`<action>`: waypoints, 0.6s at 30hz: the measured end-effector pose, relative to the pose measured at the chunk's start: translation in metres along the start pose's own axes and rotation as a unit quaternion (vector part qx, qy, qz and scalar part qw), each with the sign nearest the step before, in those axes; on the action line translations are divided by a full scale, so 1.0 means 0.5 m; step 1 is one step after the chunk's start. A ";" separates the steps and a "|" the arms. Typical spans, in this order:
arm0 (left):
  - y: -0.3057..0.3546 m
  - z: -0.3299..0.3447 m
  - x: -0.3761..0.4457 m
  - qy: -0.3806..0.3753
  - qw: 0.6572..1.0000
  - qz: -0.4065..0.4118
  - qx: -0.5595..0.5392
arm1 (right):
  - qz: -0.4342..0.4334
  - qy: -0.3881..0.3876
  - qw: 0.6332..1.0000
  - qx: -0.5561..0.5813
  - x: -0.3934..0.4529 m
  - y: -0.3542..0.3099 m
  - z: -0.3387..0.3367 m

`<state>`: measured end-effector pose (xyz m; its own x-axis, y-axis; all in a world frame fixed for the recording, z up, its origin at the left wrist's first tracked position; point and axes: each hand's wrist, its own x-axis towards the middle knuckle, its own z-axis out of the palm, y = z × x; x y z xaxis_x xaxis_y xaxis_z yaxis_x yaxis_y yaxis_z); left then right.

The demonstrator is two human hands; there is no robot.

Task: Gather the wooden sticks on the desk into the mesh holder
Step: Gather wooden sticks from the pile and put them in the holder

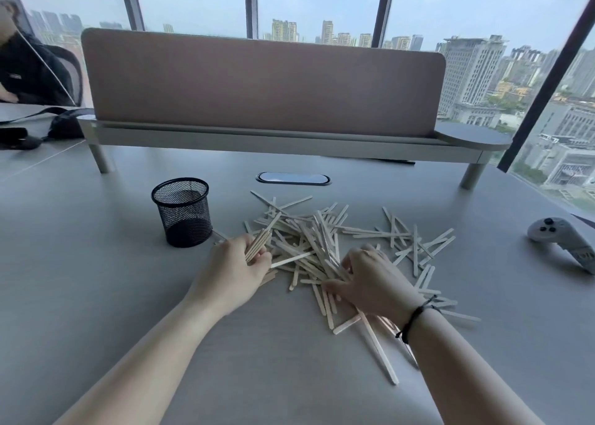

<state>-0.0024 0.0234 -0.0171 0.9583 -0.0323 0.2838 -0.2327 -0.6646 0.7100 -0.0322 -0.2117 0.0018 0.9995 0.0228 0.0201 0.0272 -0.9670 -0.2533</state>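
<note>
On the desk (pixel 96 296), the left hand (pixel 236 268) grips a bundle of sticks (pixel 259 244) beside the empty mesh holder (pixel 183 213). The right hand (pixel 370 279) lies half-curled on the scattered pile (pixel 325 241), its grasp unclear.

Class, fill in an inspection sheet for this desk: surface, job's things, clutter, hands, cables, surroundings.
Surface: grey desk, smooth.
Job's things: wooden sticks scattered in a loose pile; black mesh holder upright to their left, looks empty.
Clutter: white controller at right edge.
Hands: left hand shut on a bundle of sticks; right hand resting on the pile, grip unclear.
Cables: nothing seen.
Surroundings: pink divider, windows, city view, another person at far left.
</note>
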 end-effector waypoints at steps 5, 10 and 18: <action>-0.001 0.005 -0.001 -0.010 1.000 0.015 -0.011 | -0.049 0.075 0.996 0.012 0.004 -0.011 0.036; 0.009 0.004 -0.004 0.006 0.997 0.041 -0.071 | -0.087 0.121 0.989 -0.001 0.006 -0.005 0.048; 0.015 0.005 -0.003 0.059 0.975 0.056 -0.207 | -0.106 0.185 0.976 0.053 0.013 -0.004 0.020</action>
<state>-0.0052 0.0166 -0.0138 0.9033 0.0148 0.4287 -0.4045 -0.3036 0.8627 -0.0256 -0.2069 -0.0070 0.8987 0.1071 0.4253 0.2535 -0.9182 -0.3043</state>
